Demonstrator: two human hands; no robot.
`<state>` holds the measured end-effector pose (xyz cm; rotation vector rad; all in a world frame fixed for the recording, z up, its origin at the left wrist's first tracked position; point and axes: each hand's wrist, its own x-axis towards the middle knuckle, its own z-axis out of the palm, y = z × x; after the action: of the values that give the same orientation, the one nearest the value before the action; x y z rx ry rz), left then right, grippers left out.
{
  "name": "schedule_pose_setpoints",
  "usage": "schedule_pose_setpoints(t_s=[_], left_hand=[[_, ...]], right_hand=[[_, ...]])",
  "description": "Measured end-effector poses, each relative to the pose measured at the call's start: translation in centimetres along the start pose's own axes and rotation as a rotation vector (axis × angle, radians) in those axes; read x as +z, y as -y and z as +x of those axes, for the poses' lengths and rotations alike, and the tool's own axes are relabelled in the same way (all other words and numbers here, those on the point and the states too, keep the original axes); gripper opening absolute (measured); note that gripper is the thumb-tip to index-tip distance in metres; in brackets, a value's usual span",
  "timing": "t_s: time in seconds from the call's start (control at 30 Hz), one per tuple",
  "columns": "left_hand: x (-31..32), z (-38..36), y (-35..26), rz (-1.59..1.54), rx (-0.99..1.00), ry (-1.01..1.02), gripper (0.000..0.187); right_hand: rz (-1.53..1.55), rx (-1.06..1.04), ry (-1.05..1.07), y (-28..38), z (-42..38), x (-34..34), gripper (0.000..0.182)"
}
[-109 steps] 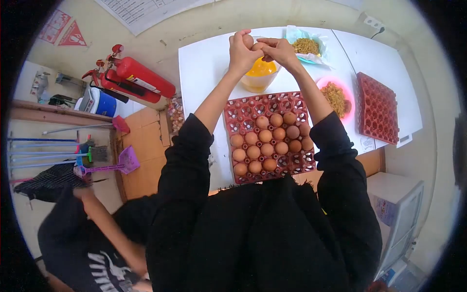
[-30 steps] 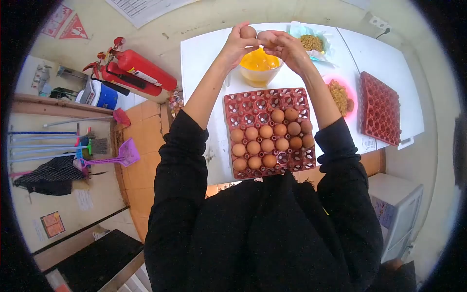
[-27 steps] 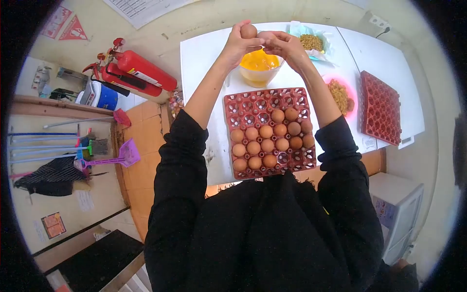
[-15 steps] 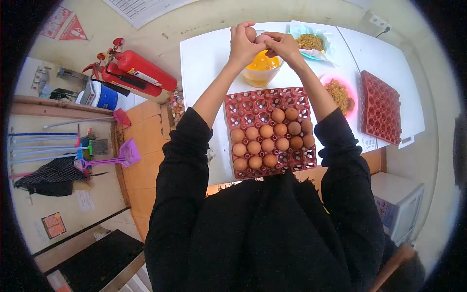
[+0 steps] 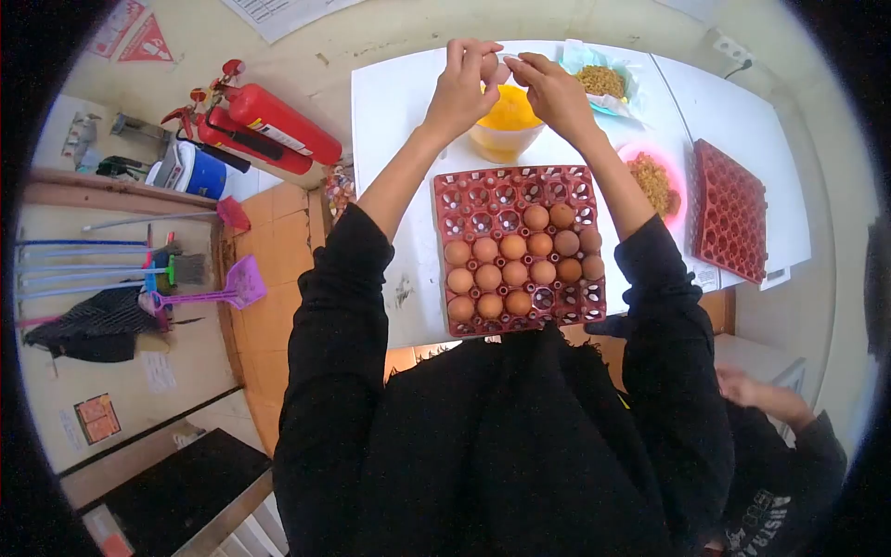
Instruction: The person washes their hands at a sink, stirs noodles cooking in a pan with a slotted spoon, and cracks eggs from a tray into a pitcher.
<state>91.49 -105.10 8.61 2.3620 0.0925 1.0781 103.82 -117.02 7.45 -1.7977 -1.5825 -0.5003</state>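
Observation:
My left hand (image 5: pixel 455 97) is raised over the far side of the table, its fingers curled around a brown egg (image 5: pixel 489 65). A second, paler eggshell (image 5: pixel 502 73) shows between my two hands. My right hand (image 5: pixel 557 97) has thumb and fingertips pinched at that shell's right side; the grip is partly hidden. Below them stands a translucent bowl (image 5: pixel 501 148) with bright yellow egg liquid in it. Nearer to me, a red egg tray (image 5: pixel 469 197) holds several brown eggs (image 5: pixel 513 246), with bare sockets at the back and front right.
A pink plate (image 5: pixel 682 186) and a teal, paper-lined container (image 5: pixel 617 107) hold brown crumbly food. Another red tray (image 5: pixel 730 209) lies at the right of the white table (image 5: pixel 408 121). Red fire extinguishers (image 5: pixel 283 121) stand at left. Another person's hand (image 5: pixel 738 382) appears at lower right.
My hands have shifted slightly, and the fingers of my right hand have drawn a little away from the left. The yellow liquid shows more broadly. Another person has appeared at lower right.

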Motion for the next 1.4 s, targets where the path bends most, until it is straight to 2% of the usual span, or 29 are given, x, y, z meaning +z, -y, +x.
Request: schedule_pose_setpoints(t_s=[0.03,0.1,0.17,0.23,0.3,0.37,0.43,0.5,0.53,0.6,0.7,0.73,0.77,0.8,0.83,0.87,0.9,0.97,1.0,1.03,1.1,1.13,1.17,1.2,1.23,1.27,1.3,1.37,1.4], left_hand=[[-0.8,-0.2,-0.3,0.016,0.018,-0.034,0.049],[-3.3,-0.9,-0.6,0.050,0.019,-0.073,0.051],[-7.3,-2.2,-0.4,0.108,-0.028,-0.164,0.046],[-11.8,-4.0,0.5,0.082,-0.198,-0.172,0.047],[-16.6,-5.7,1.7,0.194,-0.322,-0.120,0.050],[-20.0,-8.6,8.0,0.422,-0.362,-0.035,0.054],[-22.5,-12.8,14.5,0.475,-0.476,0.064,0.054],[-23.8,-17.4,18.0,0.074,-0.744,-0.056,0.055],[-24.1,-19.2,19.0,0.062,-0.749,-0.054,0.055],[-24.0,-21.8,20.0,0.007,-0.955,-0.150,0.055],[-22.3,-21.9,20.5,-0.008,-0.954,-0.102,0.056],[-21.2,-20.4,19.0,-0.023,-0.942,-0.092,0.056],[-19.9,-18.1,15.8,-0.166,-1.000,-0.136,0.053],[-18.6,-15.6,13.2,-0.310,-1.055,-0.174,0.050],[-17.5,-13.8,12.0,-0.327,-1.042,-0.156,0.050],[-16.4,-12.4,11.0,-0.530,-1.023,-0.185,0.046],[-15.3,-11.0,9.8,-0.731,-1.001,-0.215,0.042],[-13.1,-8.2,7.3,-0.857,-0.939,-0.170,0.038],[-12.1,-6.9,6.3,-1.102,-0.924,-0.101,0.039],[-11.0,-5.8,5.5,-1.345,-0.899,-0.025,0.040],[-9.0,-4.1,3.7,-1.424,-0.906,0.030,0.039],[-8.1,-3.3,2.9,-1.503,-0.933,0.078,0.039],[-7.4,-2.8,2.2,-1.498,-0.923,0.083,0.039],[-6.8,-2.4,1.7,-1.586,-0.986,0.112,0.037],[-6.4,-2.1,1.4,-1.672,-1.050,0.141,0.035],[-6.1,-2.0,1.6,-1.699,-1.024,0.187,0.036],[-5.7,-1.9,1.8,-1.694,-1.020,0.189,0.036],[-4.8,-1.7,1.6,-1.733,-1.004,0.293,0.039],[-4.5,-1.3,0.9,-1.692,-1.010,0.293,0.042]], right_hand=[[0.008,-0.009,0.004,0.9,0.4,-0.3,0.036],[0.313,0.130,0.073,3.6,1.7,-0.4,0.031],[0.435,0.123,0.093,7.3,3.7,0.9,0.030],[0.517,0.053,0.088,10.7,5.8,4.3,0.025],[0.539,0.003,0.184,14.0,8.6,8.2,0.021],[0.530,-0.052,0.252,15.6,10.2,12.9,0.022],[0.306,0.012,0.364,16.0,10.4,16.5,0.041],[0.293,-0.012,0.397,15.5,10.0,13.9,0.039],[0.275,-0.033,0.431,14.7,9.1,11.8,0.037],[0.300,-0.079,0.550,11.9,5.9,7.6,0.030],[0.064,0.009,1.043,9.5,0.4,3.2,0.028],[-0.041,0.047,1.192,9.1,-1.9,2.7,0.030],[-0.079,0.102,1.323,8.8,-4.0,2.3,0.038],[-0.086,0.096,1.277,9.7,-5.7,0.7,0.041],[-0.018,0.165,1.359,9.3,-8.1,1.4,0.045],[0.083,0.139,1.377,9.9,-9.6,0.8,0.037],[-0.072,0.206,1.217,10.8,-11.8,1.3,0.028],[0.056,0.099,1.012,11.4,-11.5,-1.0,0.023],[0.049,0.102,1.000,11.2,-11.4,-1.2,0.023],[0.076,0.192,1.064,10.9,-11.2,-1.1,0.028],[0.091,0.281,1.108,10.2,-11.5,-0.9,0.034],[0.154,0.290,0.999,9.9,-12.4,-0.7,0.030],[0.223,0.297,0.894,9.7,-12.7,-0.8,0.027],[0.448,0.436,0.873,9.2,-12.7,-1.1,0.029],[0.448,0.432,0.866,8.5,-12.4,-1.8,0.029],[0.894,0.722,0.794,7.7,-11.8,-2.5,0.030],[1.342,1.003,0.680,6.9,-11.1,-3.1,0.032],[1.411,0.970,0.386,5.6,-7.7,-5.0,0.033],[1.264,0.782,0.106,5.3,-5.6,-5.6,0.034]])
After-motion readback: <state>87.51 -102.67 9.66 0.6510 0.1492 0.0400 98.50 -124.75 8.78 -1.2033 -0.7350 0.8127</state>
